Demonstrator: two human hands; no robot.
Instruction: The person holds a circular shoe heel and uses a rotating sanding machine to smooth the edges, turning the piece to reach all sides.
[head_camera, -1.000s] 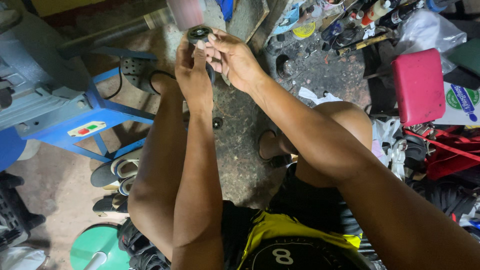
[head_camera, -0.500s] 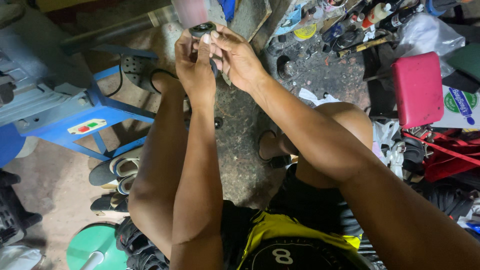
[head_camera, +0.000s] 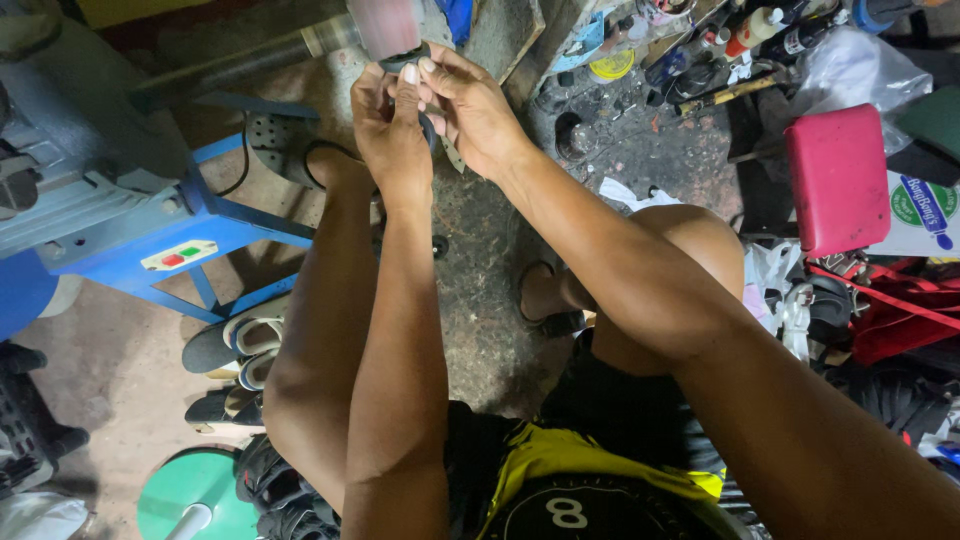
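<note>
My left hand and my right hand are raised together in front of me, fingers pinched around a small dark rubber piece. The piece sits right under a pink cylindrical drum on a shaft at the top of the view; whether they touch I cannot tell. My left thumb lies along the piece's front. Most of the piece is hidden by my fingers. My knees and a sandalled foot show below the arms.
A blue metal machine frame with a red-and-green switch plate stands at left. Sandals lie on the concrete floor below it, a green round disc at the bottom. A red padded stool, bottles and cluttered tools fill the right.
Both hands have lifted the dark piece up and slightly away from me, until it sits under the pink drum. The grip looks the same.
</note>
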